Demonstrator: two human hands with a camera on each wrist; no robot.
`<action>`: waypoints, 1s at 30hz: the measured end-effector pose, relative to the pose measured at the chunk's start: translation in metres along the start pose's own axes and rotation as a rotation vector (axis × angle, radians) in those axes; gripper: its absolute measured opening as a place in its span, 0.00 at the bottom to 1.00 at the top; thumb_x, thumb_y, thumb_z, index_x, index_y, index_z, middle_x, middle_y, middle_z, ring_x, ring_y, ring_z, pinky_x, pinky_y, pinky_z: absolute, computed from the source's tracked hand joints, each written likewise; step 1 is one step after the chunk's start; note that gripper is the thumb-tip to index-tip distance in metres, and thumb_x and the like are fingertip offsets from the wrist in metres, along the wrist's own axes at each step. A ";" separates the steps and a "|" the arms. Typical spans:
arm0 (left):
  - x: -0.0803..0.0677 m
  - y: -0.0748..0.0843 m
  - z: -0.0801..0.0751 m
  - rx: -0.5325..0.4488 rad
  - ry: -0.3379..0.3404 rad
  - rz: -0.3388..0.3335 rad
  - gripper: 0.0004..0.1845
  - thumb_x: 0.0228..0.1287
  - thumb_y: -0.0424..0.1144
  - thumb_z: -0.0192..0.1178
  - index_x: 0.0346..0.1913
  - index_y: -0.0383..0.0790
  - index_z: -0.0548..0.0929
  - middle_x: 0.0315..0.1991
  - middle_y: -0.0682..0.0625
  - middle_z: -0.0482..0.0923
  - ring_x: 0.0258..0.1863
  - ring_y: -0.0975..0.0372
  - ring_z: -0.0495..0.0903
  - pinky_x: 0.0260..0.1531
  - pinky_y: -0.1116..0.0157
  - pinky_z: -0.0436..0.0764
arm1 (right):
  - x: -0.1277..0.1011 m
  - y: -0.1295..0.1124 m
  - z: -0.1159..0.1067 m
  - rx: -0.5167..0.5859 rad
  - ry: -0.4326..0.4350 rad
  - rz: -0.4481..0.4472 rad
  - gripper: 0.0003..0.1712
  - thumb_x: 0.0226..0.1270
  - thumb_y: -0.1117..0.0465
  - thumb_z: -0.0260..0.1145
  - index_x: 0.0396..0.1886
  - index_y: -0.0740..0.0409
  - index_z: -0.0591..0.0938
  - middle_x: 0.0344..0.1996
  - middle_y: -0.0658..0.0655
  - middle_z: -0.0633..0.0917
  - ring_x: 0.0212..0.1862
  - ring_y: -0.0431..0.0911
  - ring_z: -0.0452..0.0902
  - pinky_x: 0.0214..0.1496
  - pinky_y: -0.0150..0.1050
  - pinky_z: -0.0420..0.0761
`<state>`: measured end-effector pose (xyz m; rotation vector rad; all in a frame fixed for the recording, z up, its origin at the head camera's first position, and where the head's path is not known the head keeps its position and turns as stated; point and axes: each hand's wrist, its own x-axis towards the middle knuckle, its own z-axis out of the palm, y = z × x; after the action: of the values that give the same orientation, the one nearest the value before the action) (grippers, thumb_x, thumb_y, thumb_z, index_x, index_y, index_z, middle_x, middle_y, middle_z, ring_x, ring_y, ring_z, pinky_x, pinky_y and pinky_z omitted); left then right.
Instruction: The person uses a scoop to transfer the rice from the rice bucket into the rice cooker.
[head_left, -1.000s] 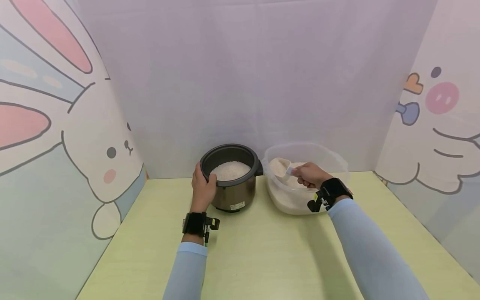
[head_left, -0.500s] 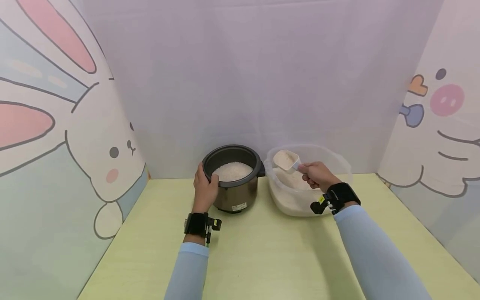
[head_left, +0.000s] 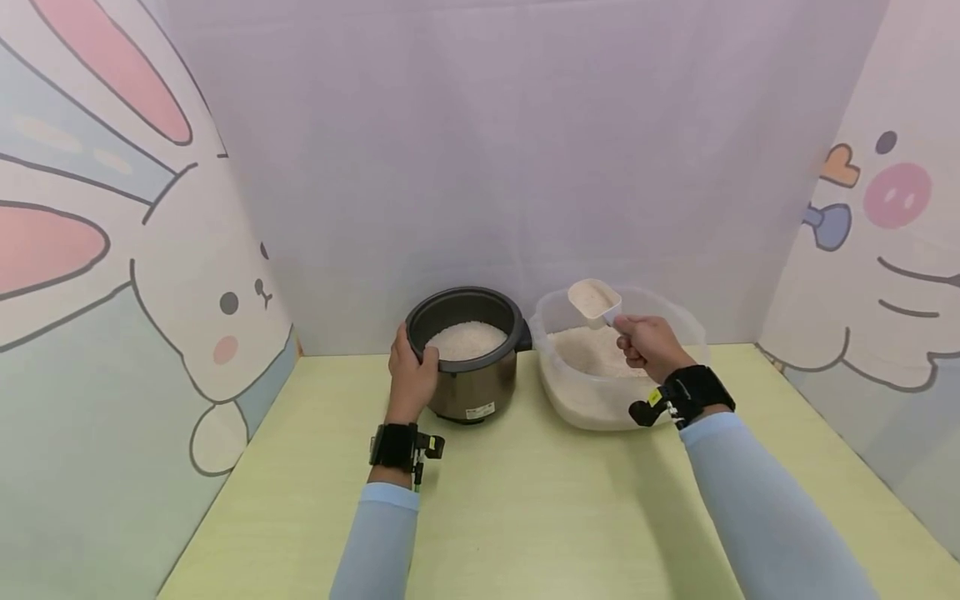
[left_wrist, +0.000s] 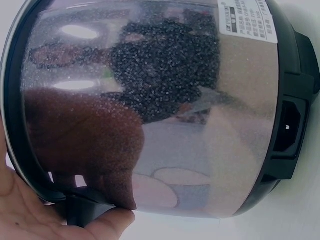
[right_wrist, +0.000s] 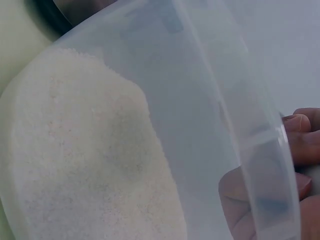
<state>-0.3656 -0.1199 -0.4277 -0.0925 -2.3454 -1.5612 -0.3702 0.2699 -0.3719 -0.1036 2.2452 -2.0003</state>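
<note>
A dark rice cooker pot (head_left: 467,379) holding white rice (head_left: 467,340) stands at the back of the yellow-green table (head_left: 525,500). My left hand (head_left: 412,375) grips its left rim; the left wrist view shows the pot's shiny side (left_wrist: 160,110) with my palm (left_wrist: 20,215) against it. Right of the pot is a clear plastic tub (head_left: 600,400) of rice. My right hand (head_left: 647,346) holds a white scoop (head_left: 595,300) filled with rice, raised above the tub. The right wrist view shows the tub's clear wall (right_wrist: 210,115), the rice (right_wrist: 85,160) and my fingertips (right_wrist: 300,135).
Cartoon rabbit panels (head_left: 112,250) close the left side, a plain lilac backdrop (head_left: 510,150) the rear, and another cartoon panel (head_left: 885,250) the right. The front of the table lies bare between my sleeves.
My right hand has lifted the filled scoop out of the tub, up and slightly right. The left hand has stayed on the pot's rim.
</note>
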 end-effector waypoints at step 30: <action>0.000 -0.001 0.001 0.003 0.010 0.019 0.40 0.74 0.45 0.46 0.83 0.43 0.43 0.82 0.39 0.44 0.80 0.45 0.44 0.75 0.43 0.54 | -0.011 -0.079 0.071 0.119 0.095 -0.051 0.21 0.82 0.60 0.47 0.63 0.72 0.67 0.22 0.49 0.63 0.21 0.39 0.51 0.23 0.33 0.57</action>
<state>-0.3659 -0.1194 -0.4286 -0.1060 -2.3316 -1.5460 -0.3523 0.1926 -0.3012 -0.0561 2.1930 -2.2040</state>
